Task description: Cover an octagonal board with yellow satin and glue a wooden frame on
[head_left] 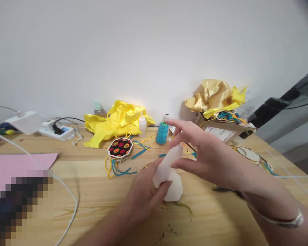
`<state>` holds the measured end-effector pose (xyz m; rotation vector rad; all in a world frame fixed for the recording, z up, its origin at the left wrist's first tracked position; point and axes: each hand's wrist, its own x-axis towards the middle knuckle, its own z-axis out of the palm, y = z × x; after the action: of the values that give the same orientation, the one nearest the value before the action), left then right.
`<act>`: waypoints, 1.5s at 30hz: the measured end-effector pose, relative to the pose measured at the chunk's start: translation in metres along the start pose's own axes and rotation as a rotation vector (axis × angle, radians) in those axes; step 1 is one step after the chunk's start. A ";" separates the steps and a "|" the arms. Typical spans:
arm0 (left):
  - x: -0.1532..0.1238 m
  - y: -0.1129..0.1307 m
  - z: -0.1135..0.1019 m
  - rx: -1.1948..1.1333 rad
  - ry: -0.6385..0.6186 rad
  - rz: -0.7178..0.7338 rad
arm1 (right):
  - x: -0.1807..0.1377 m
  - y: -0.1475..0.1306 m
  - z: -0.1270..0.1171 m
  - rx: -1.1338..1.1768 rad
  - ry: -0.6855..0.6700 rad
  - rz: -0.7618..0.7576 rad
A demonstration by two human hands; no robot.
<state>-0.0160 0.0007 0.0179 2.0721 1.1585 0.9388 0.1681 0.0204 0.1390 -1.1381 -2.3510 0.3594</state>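
Observation:
My left hand (pixel 146 188) is closed on a white scalloped piece (pixel 174 189) low over the table, its thumb pressed across the edge. A second white piece (pixel 166 164), smooth and slightly blurred, stands tilted up from the same grip. My right hand (pixel 192 147) is around the upper end of that piece, fingers apart and index finger stretched out. Its thumb tip overlaps the piece's edge; whether it presses there is unclear. Just behind stands a teal thread spool (pixel 162 132). To the left lies a black patterned ornament (pixel 120 148) with white edging and teal and yellow cords.
Yellow satin cloth (pixel 118 119) and a small white bottle (pixel 142 126) stand against the wall. At right is a cardboard box (pixel 218 130) topped with gold cloth (pixel 215 94). A white cable (pixel 75 205), power strip (pixel 56 131) and pink sheet (pixel 20 171) occupy the left.

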 end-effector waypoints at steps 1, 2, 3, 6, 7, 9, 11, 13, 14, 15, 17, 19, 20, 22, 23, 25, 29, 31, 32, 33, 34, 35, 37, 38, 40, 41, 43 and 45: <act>0.000 0.001 0.000 -0.008 -0.016 -0.017 | -0.003 0.001 0.002 0.013 0.010 0.014; 0.001 0.002 0.000 -0.009 -0.019 -0.035 | -0.005 0.003 0.004 -0.001 0.039 0.024; 0.002 0.004 0.000 -0.004 -0.014 -0.052 | -0.008 0.004 0.007 -0.050 0.089 0.022; 0.004 0.007 -0.001 0.026 0.048 -0.083 | -0.018 0.006 0.018 -0.343 0.209 -0.108; 0.004 0.007 -0.001 0.024 0.057 -0.078 | -0.022 0.006 0.024 -0.440 0.181 -0.186; 0.004 0.007 0.001 0.011 0.042 -0.048 | -0.029 0.008 0.039 -0.551 0.058 -0.335; 0.003 0.006 0.003 0.008 -0.013 -0.025 | -0.034 0.011 0.054 -0.637 -0.009 -0.407; 0.002 0.005 0.003 0.015 -0.090 -0.019 | -0.037 0.017 0.064 -0.684 -0.025 -0.456; 0.002 0.004 0.002 0.013 -0.120 -0.016 | -0.038 0.022 0.067 -0.688 -0.021 -0.464; 0.002 0.002 0.000 -0.005 -0.167 0.005 | -0.039 0.027 0.068 -0.676 -0.013 -0.452; 0.003 -0.001 -0.006 -0.037 -0.101 0.066 | -0.043 0.039 0.067 -0.599 0.022 -0.362; 0.006 -0.005 -0.010 0.006 -0.039 0.055 | -0.047 0.050 0.063 -0.430 0.090 -0.212; 0.008 -0.007 -0.010 0.043 -0.034 0.042 | -0.049 0.055 0.061 -0.302 0.131 -0.133; 0.010 -0.010 -0.009 0.107 -0.100 -0.003 | -0.052 0.063 0.060 -0.004 0.187 0.034; 0.011 -0.012 -0.007 0.124 -0.153 -0.027 | -0.053 0.065 0.060 0.148 0.206 0.118; 0.011 -0.013 -0.002 0.139 -0.268 -0.075 | -0.053 0.069 0.063 0.410 0.217 0.274; 0.008 -0.015 0.006 0.181 -0.379 -0.105 | -0.053 0.072 0.073 0.692 0.211 0.444; 0.007 -0.015 0.008 0.205 -0.394 -0.098 | -0.054 0.072 0.075 0.730 0.209 0.467; 0.007 -0.015 0.009 0.213 -0.399 -0.095 | -0.055 0.072 0.076 0.737 0.210 0.468; 0.008 -0.014 0.009 0.218 -0.401 -0.093 | -0.056 0.072 0.077 0.738 0.211 0.468; 0.008 -0.014 0.010 0.223 -0.399 -0.093 | -0.058 0.072 0.078 0.730 0.215 0.462; 0.009 -0.013 0.011 0.227 -0.394 -0.095 | -0.059 0.072 0.079 0.712 0.223 0.452; 0.009 -0.011 0.012 0.236 -0.377 -0.101 | -0.062 0.072 0.082 0.651 0.239 0.429; 0.009 -0.010 0.012 0.242 -0.371 -0.104 | -0.063 0.072 0.083 0.621 0.248 0.420; 0.009 -0.009 0.013 0.258 -0.360 -0.105 | -0.062 0.071 0.083 0.588 0.279 0.420; 0.008 -0.010 0.013 0.274 -0.342 -0.107 | -0.060 0.069 0.082 0.588 0.295 0.427; 0.008 -0.011 0.014 0.301 -0.306 -0.111 | -0.055 0.065 0.078 0.599 0.319 0.423; 0.007 -0.013 0.016 0.316 -0.273 -0.115 | -0.048 0.060 0.072 0.592 0.330 0.388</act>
<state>-0.0073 0.0106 0.0006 2.2630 1.3247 0.4207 0.1932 0.0180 0.0369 -1.2249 -1.5745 0.8623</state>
